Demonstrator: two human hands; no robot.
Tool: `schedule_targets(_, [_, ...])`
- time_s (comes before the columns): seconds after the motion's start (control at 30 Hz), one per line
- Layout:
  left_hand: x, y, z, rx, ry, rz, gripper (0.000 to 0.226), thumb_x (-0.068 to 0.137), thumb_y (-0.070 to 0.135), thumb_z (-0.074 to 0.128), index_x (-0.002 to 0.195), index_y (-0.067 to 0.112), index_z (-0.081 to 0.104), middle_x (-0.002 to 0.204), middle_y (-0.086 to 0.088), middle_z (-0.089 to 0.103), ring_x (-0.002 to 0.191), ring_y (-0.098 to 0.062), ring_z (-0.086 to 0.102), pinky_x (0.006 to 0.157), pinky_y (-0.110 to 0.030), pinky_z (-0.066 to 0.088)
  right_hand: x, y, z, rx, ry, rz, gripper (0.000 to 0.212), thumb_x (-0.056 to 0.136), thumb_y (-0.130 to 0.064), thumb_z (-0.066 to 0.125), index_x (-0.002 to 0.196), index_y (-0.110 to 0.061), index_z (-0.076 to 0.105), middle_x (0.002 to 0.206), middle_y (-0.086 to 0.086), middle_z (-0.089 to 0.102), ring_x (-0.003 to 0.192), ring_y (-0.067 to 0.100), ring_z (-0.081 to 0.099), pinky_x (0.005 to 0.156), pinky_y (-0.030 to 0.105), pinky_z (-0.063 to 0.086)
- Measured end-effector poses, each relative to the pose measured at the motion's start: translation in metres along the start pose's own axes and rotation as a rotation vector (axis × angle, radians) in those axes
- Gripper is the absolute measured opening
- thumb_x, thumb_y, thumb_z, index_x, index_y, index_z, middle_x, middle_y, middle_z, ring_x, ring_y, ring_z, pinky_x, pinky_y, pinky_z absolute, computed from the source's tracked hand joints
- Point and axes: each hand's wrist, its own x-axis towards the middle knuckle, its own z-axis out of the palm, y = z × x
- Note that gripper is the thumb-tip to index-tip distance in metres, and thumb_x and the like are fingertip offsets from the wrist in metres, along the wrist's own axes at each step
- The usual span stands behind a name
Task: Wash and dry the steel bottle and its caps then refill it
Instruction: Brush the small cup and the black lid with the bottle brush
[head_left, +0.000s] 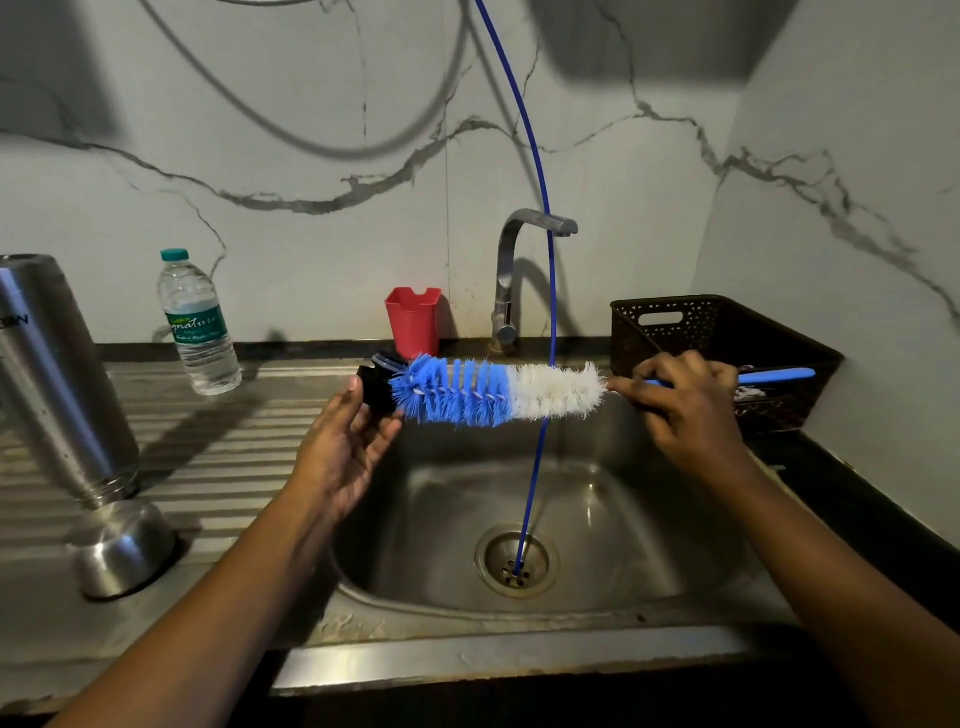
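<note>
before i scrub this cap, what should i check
1. Brush grip: right hand grips the brush by its handle: ok.
2. Cap grip: left hand holds the black cap at the bristle tip: ok.
3. Both over the sink: ok.
4. Water from the tap: not ok, none visible.
5. Soap on the bristles: cannot tell.
6. Clearance from the blue tube: cannot tell, it passes behind the bristles.

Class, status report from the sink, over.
Left hand holds black cap at brush tip. Right hand grips brush handle. Steel bottle inverted on drainboard. Hose crosses brush.
</note>
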Motion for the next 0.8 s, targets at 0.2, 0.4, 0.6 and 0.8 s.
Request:
schedule_targets(0.2, [0.000,0.000,-0.004,-0.023,-0.100,-0.047,0.036,0.045,0.034,0.087,0.074,0.014,0.077,0.078,-0.004,0.071,0.060,-0.008,0.068,0.043,-0.012,0.049,-0.002,0.004,0.001,-0.012,-0.008,0.017,0.040,0.079,-0.025,0.041,0.105,-0.028,0.072,0.093,0.000,0.063,0.089,0.017,0.042,0.073,0.026,0.010])
schedule_targets(0.4, [-0.001,-0.001,-0.003,-0.078,-0.131,-0.117,0.055,0.076,0.044,0.057,0.121,0.013,0.055,0.091,-0.010,0.068,0.062,-0.011,0.068,0.042,-0.014,0.050,-0.002,0.006,0.001,0.001,0.006,0.035,0.036,0.080,-0.021,0.048,0.105,-0.028,0.072,0.093,-0.001,0.063,0.089,0.017,0.042,0.072,0.027,0.012])
schedule_targets(0.6, [0.000,0.001,-0.004,-0.024,-0.150,-0.026,0.061,0.048,0.034,0.091,0.097,0.013,0.063,0.080,-0.004,0.073,0.065,-0.014,0.071,0.050,-0.016,0.055,-0.003,0.009,0.000,-0.010,-0.023,0.039,0.041,0.079,-0.026,0.041,0.105,-0.030,0.072,0.092,-0.002,0.062,0.089,0.016,0.042,0.073,0.026,0.010])
schedule_targets(0.8, [0.000,0.005,-0.009,-0.026,-0.257,-0.155,0.070,0.020,0.045,0.097,0.082,0.016,0.079,0.080,-0.003,0.072,0.057,-0.010,0.067,0.038,-0.013,0.048,-0.003,0.012,-0.001,-0.022,0.016,0.037,0.039,0.079,-0.024,0.042,0.103,-0.027,0.072,0.091,-0.001,0.061,0.087,0.017,0.042,0.074,0.025,0.009])
